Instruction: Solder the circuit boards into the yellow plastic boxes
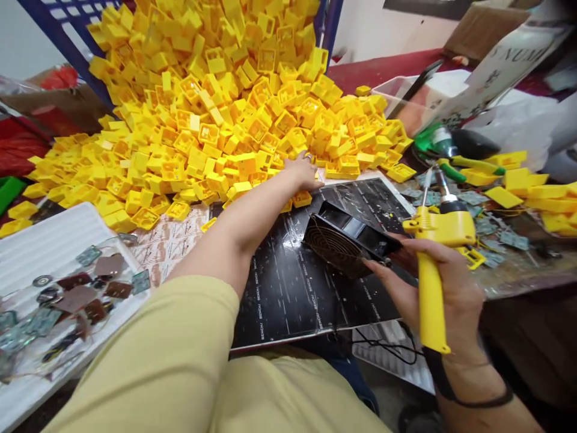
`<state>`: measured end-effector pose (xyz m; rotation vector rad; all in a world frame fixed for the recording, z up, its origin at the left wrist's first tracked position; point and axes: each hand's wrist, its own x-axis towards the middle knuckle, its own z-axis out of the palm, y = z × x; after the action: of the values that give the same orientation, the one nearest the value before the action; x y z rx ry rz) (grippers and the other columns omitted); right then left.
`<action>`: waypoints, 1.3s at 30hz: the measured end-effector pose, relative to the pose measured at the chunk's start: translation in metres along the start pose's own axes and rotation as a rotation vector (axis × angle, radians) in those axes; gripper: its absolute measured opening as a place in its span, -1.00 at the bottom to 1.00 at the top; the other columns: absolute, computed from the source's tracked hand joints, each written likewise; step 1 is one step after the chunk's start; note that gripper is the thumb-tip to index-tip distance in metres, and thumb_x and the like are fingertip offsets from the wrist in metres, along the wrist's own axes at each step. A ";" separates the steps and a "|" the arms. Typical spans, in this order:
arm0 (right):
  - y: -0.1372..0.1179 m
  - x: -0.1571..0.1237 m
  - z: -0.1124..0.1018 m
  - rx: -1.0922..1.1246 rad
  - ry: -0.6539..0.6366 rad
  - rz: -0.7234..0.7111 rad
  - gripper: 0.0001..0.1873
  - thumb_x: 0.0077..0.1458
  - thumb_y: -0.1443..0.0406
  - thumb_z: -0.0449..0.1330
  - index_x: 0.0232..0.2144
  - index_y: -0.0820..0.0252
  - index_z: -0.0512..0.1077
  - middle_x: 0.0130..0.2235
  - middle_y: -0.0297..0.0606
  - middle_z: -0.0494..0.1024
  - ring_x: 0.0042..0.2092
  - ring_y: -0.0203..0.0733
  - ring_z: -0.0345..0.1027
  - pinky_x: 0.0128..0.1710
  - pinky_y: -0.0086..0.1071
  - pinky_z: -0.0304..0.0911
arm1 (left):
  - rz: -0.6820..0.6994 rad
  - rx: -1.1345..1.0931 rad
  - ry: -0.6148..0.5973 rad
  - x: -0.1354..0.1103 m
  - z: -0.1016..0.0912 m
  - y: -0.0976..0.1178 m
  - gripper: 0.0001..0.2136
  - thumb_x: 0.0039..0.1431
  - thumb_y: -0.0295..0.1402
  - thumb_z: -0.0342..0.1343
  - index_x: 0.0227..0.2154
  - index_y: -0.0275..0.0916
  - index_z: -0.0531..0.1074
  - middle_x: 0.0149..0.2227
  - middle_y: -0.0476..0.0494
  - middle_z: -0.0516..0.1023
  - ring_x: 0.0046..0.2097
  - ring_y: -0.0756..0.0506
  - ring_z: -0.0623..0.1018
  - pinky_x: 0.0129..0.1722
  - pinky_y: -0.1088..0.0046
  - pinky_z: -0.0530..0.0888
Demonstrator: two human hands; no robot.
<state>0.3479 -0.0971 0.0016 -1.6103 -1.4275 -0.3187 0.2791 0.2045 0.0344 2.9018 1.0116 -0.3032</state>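
Observation:
My left hand (303,171) reaches to the front edge of a heap of small yellow plastic housings (252,162). Its thumb stands apart from the fingers, and the fingertips are partly lost among the pieces. A black square fan (349,231) with a round wire grille is tilted over the black mat, pinched at its right corner by my right hand (444,288). That same hand also has a yellow soldering gun (431,276) in its grip, handle downward, metal tip pointing away from me. A black cord or strap crosses the right wrist.
A blue basket (49,30) lies tipped behind the heap. At left, a white tray (40,222) carries circuit boards and small parts. Boards (514,237), green-handled pliers (473,165) and more yellow pieces clutter the right. The black mat (283,300) fills the middle.

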 end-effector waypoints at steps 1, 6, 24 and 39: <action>0.002 -0.001 -0.001 0.008 0.003 0.014 -0.44 0.16 0.10 0.39 0.18 -0.23 0.36 -0.03 -0.28 0.62 -0.20 0.11 0.61 -0.33 -0.04 0.64 | -0.027 0.002 -0.024 0.000 0.002 -0.001 -0.32 0.32 -0.03 0.03 0.42 -0.22 0.23 0.52 -0.37 0.00 0.48 -0.49 0.07 0.32 -0.28 0.28; 0.007 0.003 0.003 0.008 0.050 -0.002 -0.45 0.15 0.09 0.41 0.16 -0.24 0.38 -0.06 -0.30 0.63 -0.27 0.05 0.60 -0.37 -0.13 0.61 | -0.001 0.050 -0.065 -0.047 0.011 -0.018 -0.39 0.25 -0.10 0.12 0.33 -0.14 0.36 0.51 -0.30 0.06 0.47 -0.47 0.07 0.33 -0.11 0.34; -0.015 0.043 0.086 0.157 -0.100 -0.055 -0.39 0.05 0.00 0.48 -0.01 0.17 0.37 -0.14 -0.19 0.55 -0.22 -0.18 0.52 -0.19 -0.29 0.51 | 0.032 -0.015 0.125 -0.271 0.057 -0.062 -0.59 0.24 -0.34 0.16 0.15 -0.04 0.52 0.47 -0.17 0.18 0.41 -0.42 0.29 0.37 -0.30 0.08; -0.045 -0.005 0.119 0.160 -0.711 -0.702 -0.65 0.39 0.10 0.10 0.11 0.09 0.37 -0.20 -0.19 0.54 -0.13 -0.03 0.49 -0.05 -0.10 0.48 | 0.118 -0.162 0.287 -0.395 0.124 -0.031 -0.69 0.38 -0.41 -0.02 0.06 -0.21 0.55 0.15 -0.28 0.61 0.29 -0.28 0.50 0.23 0.06 0.49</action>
<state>0.2628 -0.0145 -0.0451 -1.0715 -2.4864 -0.0055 -0.0636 -0.0262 -0.0071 2.8922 0.8440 0.1980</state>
